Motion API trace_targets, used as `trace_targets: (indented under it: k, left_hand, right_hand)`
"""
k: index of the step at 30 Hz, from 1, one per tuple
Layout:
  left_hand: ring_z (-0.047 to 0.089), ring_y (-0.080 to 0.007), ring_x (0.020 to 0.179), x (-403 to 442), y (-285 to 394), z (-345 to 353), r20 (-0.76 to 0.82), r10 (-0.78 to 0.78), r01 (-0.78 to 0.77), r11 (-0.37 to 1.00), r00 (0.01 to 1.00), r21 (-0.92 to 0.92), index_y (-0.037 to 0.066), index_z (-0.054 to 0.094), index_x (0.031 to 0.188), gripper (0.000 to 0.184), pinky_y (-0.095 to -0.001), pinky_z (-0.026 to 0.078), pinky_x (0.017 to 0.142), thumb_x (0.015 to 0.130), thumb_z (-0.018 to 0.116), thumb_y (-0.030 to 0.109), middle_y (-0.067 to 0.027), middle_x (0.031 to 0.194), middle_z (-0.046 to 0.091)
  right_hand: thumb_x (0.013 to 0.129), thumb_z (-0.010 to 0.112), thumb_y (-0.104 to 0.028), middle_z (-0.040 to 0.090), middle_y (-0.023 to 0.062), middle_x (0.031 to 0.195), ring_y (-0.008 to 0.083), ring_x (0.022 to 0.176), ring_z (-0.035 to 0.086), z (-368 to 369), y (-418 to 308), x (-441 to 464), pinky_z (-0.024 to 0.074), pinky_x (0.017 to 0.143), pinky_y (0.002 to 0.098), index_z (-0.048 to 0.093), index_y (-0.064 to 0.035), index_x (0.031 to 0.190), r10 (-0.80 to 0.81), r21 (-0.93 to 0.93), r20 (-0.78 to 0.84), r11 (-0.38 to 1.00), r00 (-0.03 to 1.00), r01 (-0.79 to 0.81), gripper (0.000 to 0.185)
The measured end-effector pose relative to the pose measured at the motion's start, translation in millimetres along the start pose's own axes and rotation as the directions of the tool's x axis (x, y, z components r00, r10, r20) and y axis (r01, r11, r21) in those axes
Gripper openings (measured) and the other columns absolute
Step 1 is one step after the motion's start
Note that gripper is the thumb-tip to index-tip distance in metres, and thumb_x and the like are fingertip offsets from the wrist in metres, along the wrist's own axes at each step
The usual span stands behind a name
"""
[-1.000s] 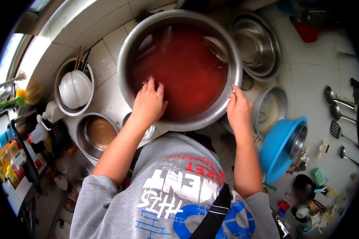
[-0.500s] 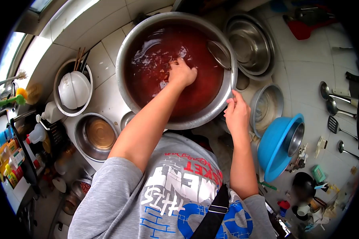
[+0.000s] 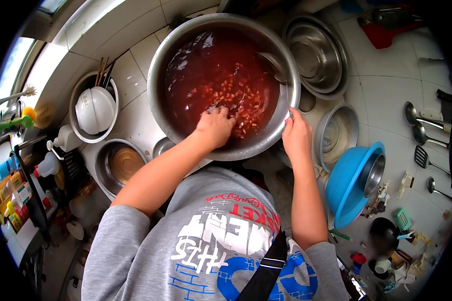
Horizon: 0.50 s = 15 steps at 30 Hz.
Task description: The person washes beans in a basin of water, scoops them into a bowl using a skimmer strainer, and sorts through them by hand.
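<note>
A large metal basin [image 3: 156, 100] holds dark red liquid, with many small reddish kernels [image 3: 241, 100], like beans or peanuts, spread in it. My left hand [image 3: 216, 125] reaches over the near rim, its fingertips dipped into the liquid beside the kernels. Those fingers are apart and seem to hold nothing, though the tips are hidden. At the right rim, my right hand [image 3: 297, 131] is closed around the handle of a metal ladle [image 3: 272, 66]. The ladle's bowl is tilted and partly under the liquid along the basin's right wall.
Nested metal bowls [image 3: 314, 60] stand right of the basin. Nearer are another metal bowl [image 3: 354, 133] and a blue basin [image 3: 344, 193]. On the left are a bowl with white dishes [image 3: 95, 113] and a metal pot [image 3: 105, 173]. Utensils [image 3: 422, 156] hang along the right wall.
My left hand has moved toward the near left of the basin. Many more kernels now show in the liquid. The ladle's bowl has sunk deeper, and my right hand has risen slightly along the rim.
</note>
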State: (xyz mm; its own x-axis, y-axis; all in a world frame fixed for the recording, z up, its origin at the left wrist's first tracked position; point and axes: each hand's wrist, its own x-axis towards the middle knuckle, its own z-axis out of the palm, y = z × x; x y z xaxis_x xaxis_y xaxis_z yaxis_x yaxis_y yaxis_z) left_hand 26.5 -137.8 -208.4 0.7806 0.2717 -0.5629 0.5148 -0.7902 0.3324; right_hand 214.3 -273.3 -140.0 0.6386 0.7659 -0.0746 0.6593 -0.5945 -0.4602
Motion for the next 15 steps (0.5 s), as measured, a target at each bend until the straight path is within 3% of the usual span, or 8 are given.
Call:
trace_targets:
  k: [4,5,8,11,14,15]
  left_hand:
    - [0.059,-0.0335,0.121,-29.8,-25.4,-14.8,-0.049,-0.146,0.15,0.985,0.988,0.083,0.015,0.065,0.131,0.038,-0.0462,0.056,0.091,0.095,0.054,0.016,-0.0174,0.137,0.052]
    - [0.061,-0.0324,0.116,-34.0,-31.2,-11.2,-0.136,-0.189,0.201,0.976,0.973,0.082,0.011,0.065,0.127,0.033,-0.0461,0.058,0.086,0.097,0.054,0.017,-0.0179,0.136,0.052]
    - [0.066,-0.0357,0.105,-35.2,-49.6,-10.2,-0.269,-0.298,0.299,0.954,0.916,-0.039,0.008,0.062,0.125,0.034,-0.0461,0.059,0.083,0.094,0.06,0.019,-0.0227,0.134,0.052]
    - [0.064,-0.042,0.111,-26.6,-54.8,-12.0,-0.215,-0.388,0.329,0.907,0.896,-0.265,0.006,0.054,0.137,0.053,-0.048,0.057,0.09,0.092,0.067,0.03,-0.0282,0.128,0.055]
    - [0.06,-0.0482,0.12,-9.4,-61.0,-7.2,-0.104,-0.423,0.327,0.813,0.9,-0.481,0.002,0.049,0.144,0.061,-0.0486,0.05,0.103,0.096,0.064,0.037,-0.036,0.13,0.055]
    - [0.059,-0.0489,0.121,-3.5,-60.6,-4.0,-0.077,-0.426,0.325,0.783,0.902,-0.531,0.002,0.049,0.144,0.061,-0.0482,0.049,0.105,0.096,0.063,0.036,-0.037,0.131,0.055]
  right_hand:
    - [0.094,0.055,0.002,0.069,0.0314,0.106,0.049,0.097,0.067,2.0,3.2,1.0,0.0534,0.087,0.0527,0.065,0.0087,0.119,-0.015,-0.035,0.021,0.999,1.0,0.016,0.028]
    - [0.094,0.055,0.002,0.07,0.0318,0.105,0.0495,0.097,0.067,2.5,4.4,0.5,0.0534,0.087,0.0529,0.065,0.009,0.118,-0.021,-0.045,0.026,0.999,0.999,0.022,0.027]
    - [0.095,0.052,0.002,0.071,0.0275,0.09,0.043,0.08,0.071,2.2,9.4,-4.9,0.0574,0.074,0.0493,0.064,0.0099,0.119,0.138,-0.026,0.173,0.99,0.975,-0.136,0.028]
    - [0.098,0.048,0.001,0.067,0.0182,0.075,0.0284,0.061,0.069,-19.1,-18.6,-9.9,0.0571,0.057,0.0407,0.064,0.0101,0.122,0.359,0.098,0.404,0.897,0.841,-0.43,0.03]
    - [0.101,0.043,-0.001,0.065,0.0104,0.08,0.014,0.055,0.061,-22.7,-14.6,-21.5,0.0545,0.05,0.0312,0.052,0.0064,0.144,0.347,0.107,0.518,0.88,0.781,-0.462,0.044]
    - [0.101,0.043,-0.001,0.065,0.01,0.08,0.0136,0.055,0.061,-22.6,-14.4,-26.2,0.0538,0.05,0.0306,0.052,0.0064,0.144,0.337,0.129,0.541,0.872,0.77,-0.471,0.044]
